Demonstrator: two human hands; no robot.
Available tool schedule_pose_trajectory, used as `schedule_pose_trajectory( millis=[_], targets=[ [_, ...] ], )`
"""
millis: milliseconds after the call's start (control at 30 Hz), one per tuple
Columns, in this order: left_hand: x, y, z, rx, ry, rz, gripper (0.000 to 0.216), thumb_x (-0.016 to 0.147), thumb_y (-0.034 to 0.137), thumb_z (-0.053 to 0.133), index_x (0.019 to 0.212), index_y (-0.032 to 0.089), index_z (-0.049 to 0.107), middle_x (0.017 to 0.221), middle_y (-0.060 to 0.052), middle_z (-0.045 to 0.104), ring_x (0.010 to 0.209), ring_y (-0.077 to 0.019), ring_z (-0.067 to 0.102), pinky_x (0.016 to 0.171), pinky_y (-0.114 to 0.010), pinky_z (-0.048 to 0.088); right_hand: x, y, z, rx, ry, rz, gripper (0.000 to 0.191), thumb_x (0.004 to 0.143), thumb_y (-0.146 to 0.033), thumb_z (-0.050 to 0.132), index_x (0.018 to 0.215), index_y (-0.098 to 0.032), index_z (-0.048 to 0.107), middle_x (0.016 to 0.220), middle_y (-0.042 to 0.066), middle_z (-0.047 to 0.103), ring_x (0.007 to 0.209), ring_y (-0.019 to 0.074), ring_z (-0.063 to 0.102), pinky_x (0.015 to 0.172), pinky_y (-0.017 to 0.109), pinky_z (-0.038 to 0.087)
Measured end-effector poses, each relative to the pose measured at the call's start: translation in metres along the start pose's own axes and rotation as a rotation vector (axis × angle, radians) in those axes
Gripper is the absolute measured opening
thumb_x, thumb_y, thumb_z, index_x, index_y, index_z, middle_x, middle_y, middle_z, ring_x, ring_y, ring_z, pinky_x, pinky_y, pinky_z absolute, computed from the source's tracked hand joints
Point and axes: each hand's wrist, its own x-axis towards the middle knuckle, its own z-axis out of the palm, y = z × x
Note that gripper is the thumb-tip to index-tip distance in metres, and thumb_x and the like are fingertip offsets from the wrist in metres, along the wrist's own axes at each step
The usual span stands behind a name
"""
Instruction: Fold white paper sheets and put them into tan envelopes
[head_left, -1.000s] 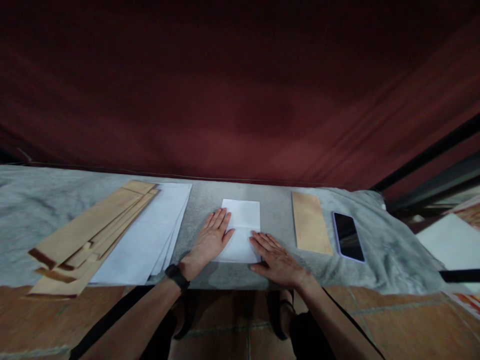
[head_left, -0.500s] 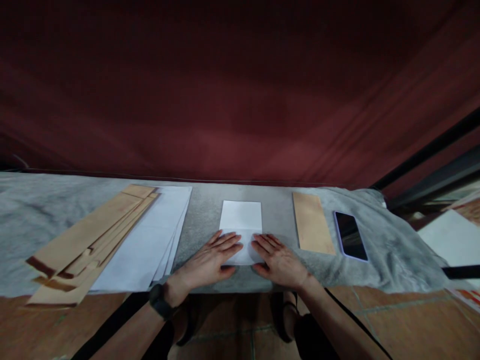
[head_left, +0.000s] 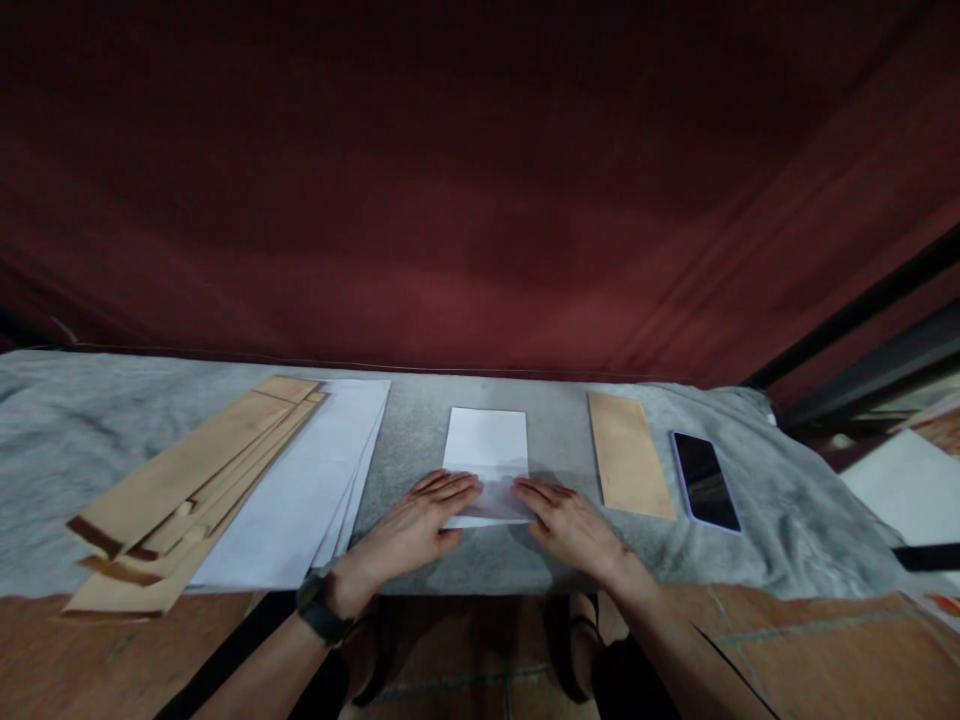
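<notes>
A white sheet of paper (head_left: 487, 440), folded across, lies in front of me on the grey cloth (head_left: 420, 430). My left hand (head_left: 427, 515) rests palm down on its left side, fingers stretched out over the folded part. On the right side of the same paper lies my right hand (head_left: 566, 515), also flat with its fingers extended. Both hands press on the near half, and neither grips anything. A brown envelope (head_left: 631, 455) lies to the right of the paper, apart from my right hand. A dark watch (head_left: 322, 607) is on my left wrist.
Several brown envelopes (head_left: 195, 460) lie fanned at the left, overlapping a stack of white sheets (head_left: 300, 510). A phone (head_left: 705, 480) in a lilac case lies right of the single envelope. A dark red curtain (head_left: 480, 250) hangs behind the table.
My hands have shifted slightly on the folded paper, the right one outward at the near edge. The whole view has tilted a little, with the objects sitting slightly lower.
</notes>
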Motion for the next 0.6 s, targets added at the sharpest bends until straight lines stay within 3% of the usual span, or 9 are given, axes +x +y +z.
schedule_pose_trajectory(
  millis=[100, 200, 367, 500, 600],
  targets=[
    [0.007, -0.008, 0.001, -0.111, 0.121, -0.148, 0.061, 0.081, 0.013, 0.061, 0.140, 0.029, 0.059, 0.142, -0.002, 0.063, 0.130, -0.0213, 0.059, 0.115, -0.039, 0.044, 0.007, 0.006, 0.001, 0.112, 0.085, 0.120, 0.045, 0.093, -0.014, 0.046, 0.133, -0.026, 0.063, 0.131, 0.003, 0.070, 0.114, 0.0184, 0.069, 0.101, 0.032, 0.054],
    [0.016, -0.018, -0.001, -0.308, 0.216, -0.294, 0.042, 0.082, 0.028, 0.066, 0.124, 0.026, 0.070, 0.127, -0.004, 0.072, 0.116, -0.0238, 0.068, 0.104, -0.037, 0.053, 0.018, 0.015, 0.004, 0.196, 0.168, 0.192, 0.033, 0.098, -0.023, 0.047, 0.124, -0.027, 0.068, 0.120, 0.002, 0.074, 0.106, 0.0195, 0.072, 0.094, 0.031, 0.057],
    [0.030, -0.032, -0.003, -0.655, 0.353, -0.417, 0.044, 0.078, 0.036, 0.068, 0.119, 0.019, 0.068, 0.110, -0.007, 0.077, 0.098, -0.0245, 0.072, 0.089, -0.038, 0.057, 0.038, 0.024, 0.013, 0.274, 0.232, 0.325, 0.026, 0.098, -0.029, 0.050, 0.099, -0.022, 0.074, 0.095, 0.004, 0.078, 0.085, 0.0216, 0.074, 0.077, 0.030, 0.057],
    [0.036, -0.031, -0.001, -0.582, 0.372, -0.479, 0.027, 0.082, 0.038, 0.060, 0.096, 0.019, 0.072, 0.091, -0.004, 0.077, 0.084, -0.0220, 0.070, 0.077, -0.032, 0.054, 0.046, 0.025, 0.018, 0.334, 0.274, 0.384, 0.026, 0.096, -0.029, 0.049, 0.095, -0.021, 0.074, 0.089, 0.005, 0.078, 0.081, 0.0214, 0.073, 0.074, 0.029, 0.055],
    [0.038, -0.024, 0.002, -0.447, 0.388, -0.526, 0.026, 0.088, 0.039, 0.053, 0.090, 0.019, 0.072, 0.080, -0.002, 0.073, 0.074, -0.0196, 0.066, 0.069, -0.028, 0.049, 0.048, 0.023, 0.021, 0.316, 0.293, 0.422, 0.026, 0.097, -0.030, 0.047, 0.096, -0.020, 0.072, 0.086, 0.005, 0.077, 0.078, 0.0212, 0.073, 0.071, 0.028, 0.053]
  ],
)
